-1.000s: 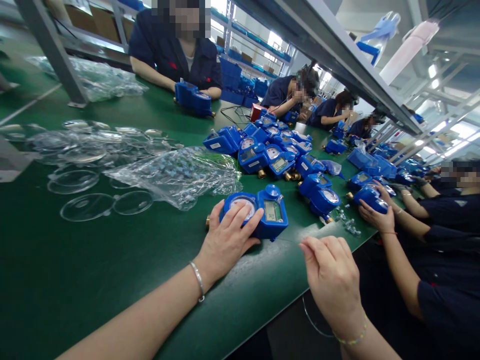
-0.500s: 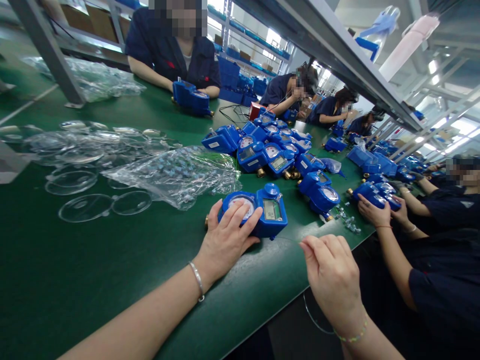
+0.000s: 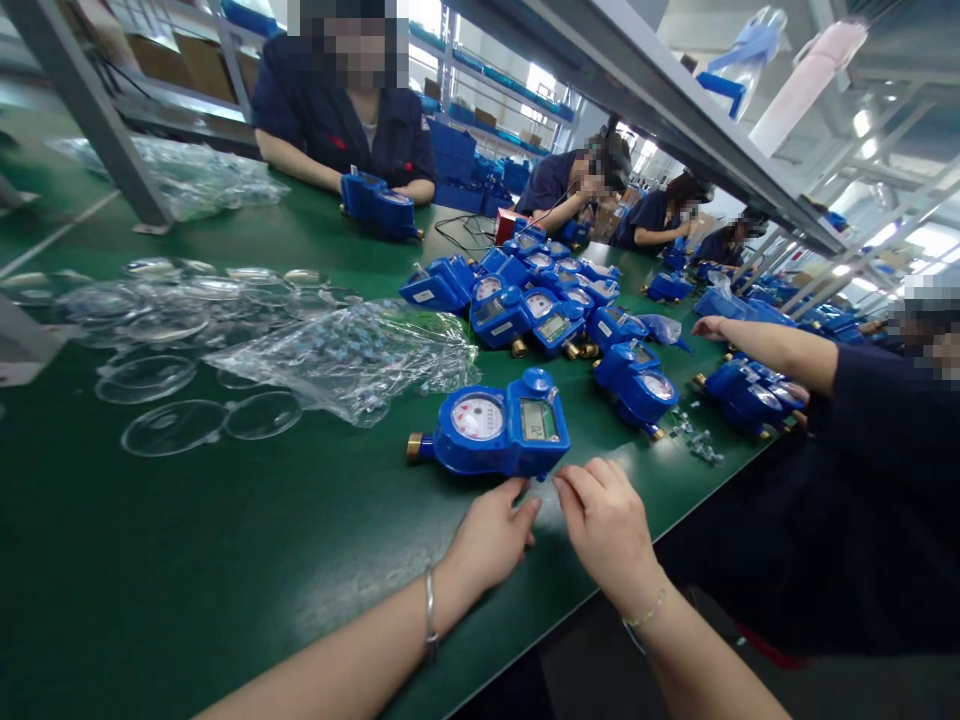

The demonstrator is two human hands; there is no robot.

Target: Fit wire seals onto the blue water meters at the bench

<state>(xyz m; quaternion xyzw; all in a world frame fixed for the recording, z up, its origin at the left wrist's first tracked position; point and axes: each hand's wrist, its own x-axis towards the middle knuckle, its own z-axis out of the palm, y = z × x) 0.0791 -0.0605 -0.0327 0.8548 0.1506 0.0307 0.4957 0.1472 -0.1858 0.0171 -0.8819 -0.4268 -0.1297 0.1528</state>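
Observation:
A blue water meter (image 3: 499,425) with a round dial, a small display and a brass end lies on the green table before me. My left hand (image 3: 491,535) rests on the tabletop at the meter's near side, fingers curled together below its lower edge; whatever they hold is hidden. Close to the meter's lower right corner, my right hand (image 3: 607,520) is closed in a pinch on a thin wire, which barely shows at the fingertips. Part of the wire appears to hang below my right wrist, past the table edge.
Clear plastic covers (image 3: 176,425) and a plastic bag of small bluish parts (image 3: 360,355) lie left. A pile of blue meters (image 3: 536,290) stands behind. Loose small seals (image 3: 697,440) lie right. A co-worker's arm (image 3: 780,345) reaches in from the right; another person (image 3: 345,130) sits opposite.
My left hand has left the meter's top and moved down to its near side. My right hand has moved left, up to the meter's corner. The co-worker's arm at right now reaches across.

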